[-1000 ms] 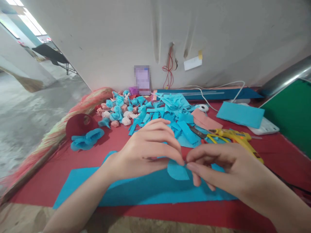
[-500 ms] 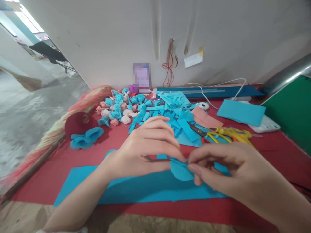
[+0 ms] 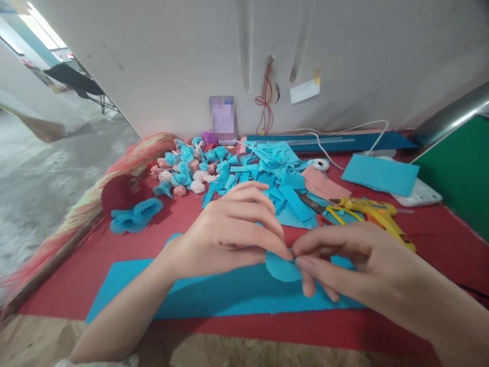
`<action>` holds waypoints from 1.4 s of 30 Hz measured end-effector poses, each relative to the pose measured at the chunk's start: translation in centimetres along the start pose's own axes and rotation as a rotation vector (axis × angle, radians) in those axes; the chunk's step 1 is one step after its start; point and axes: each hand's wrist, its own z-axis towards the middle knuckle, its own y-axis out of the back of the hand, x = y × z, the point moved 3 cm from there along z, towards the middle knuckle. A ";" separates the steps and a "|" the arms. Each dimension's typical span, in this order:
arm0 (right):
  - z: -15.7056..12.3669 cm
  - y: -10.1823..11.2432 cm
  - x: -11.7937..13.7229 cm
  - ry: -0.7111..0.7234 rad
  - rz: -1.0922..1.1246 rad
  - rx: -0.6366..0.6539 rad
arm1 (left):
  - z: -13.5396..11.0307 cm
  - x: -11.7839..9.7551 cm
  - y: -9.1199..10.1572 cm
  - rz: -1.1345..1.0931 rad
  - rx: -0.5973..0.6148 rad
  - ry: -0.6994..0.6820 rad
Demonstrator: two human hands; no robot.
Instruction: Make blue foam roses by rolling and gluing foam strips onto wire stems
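My left hand [image 3: 233, 232] and my right hand [image 3: 344, 260] meet at the fingertips above a large blue felt sheet [image 3: 214, 295]. Both pinch a small rounded blue felt petal [image 3: 281, 267], which hangs down between them. The fingers of both hands are closed on its top edge. A pile of blue felt scraps [image 3: 267, 176] lies just beyond my hands. Small blue and pink felt rosebuds [image 3: 187, 171] are heaped at the back left. A finished blue felt flower [image 3: 135, 216] lies at the left.
A red cloth [image 3: 439, 239] covers the table. A yellow glue gun [image 3: 372, 211] and scissors [image 3: 317, 206] lie right of the scraps. A folded blue sheet [image 3: 380, 175] rests on a white object. A red spool [image 3: 122, 191] and a broom [image 3: 76, 219] are at the left edge.
My hands have stayed together on the petal, shifting it only slightly between the fingertips. The view has tilted a little.
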 end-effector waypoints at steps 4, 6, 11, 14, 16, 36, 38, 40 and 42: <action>0.1 0.0 -0.2 -0.029 0.041 0.015 | -0.1 0.1 0.1 -0.007 0.006 0.004; 0.3 0.0 -0.2 -0.059 0.044 0.005 | -0.1 0.1 0.1 -0.004 0.005 0.003; 0.5 -0.1 0.0 -0.050 0.048 0.013 | -0.1 0.1 -0.1 0.007 0.020 0.012; 0.2 -0.1 0.2 -0.065 0.044 -0.032 | 0.0 0.0 -0.2 0.005 0.018 0.015; 0.0 -0.1 0.3 -0.075 0.035 -0.089 | 0.0 0.0 -0.1 0.006 0.012 0.010; 0.1 -0.2 0.7 -0.037 0.044 -0.128 | 0.1 0.1 0.0 -0.043 -0.046 0.037; 0.1 -0.2 0.5 -0.046 0.049 -0.111 | 0.2 0.1 0.0 -0.047 -0.035 0.021; 0.1 -0.3 0.4 -0.072 0.072 -0.091 | 0.2 0.1 0.0 -0.042 -0.023 0.010; 0.1 -0.3 0.3 -0.081 0.104 -0.089 | 0.2 0.1 -0.1 -0.040 -0.013 0.011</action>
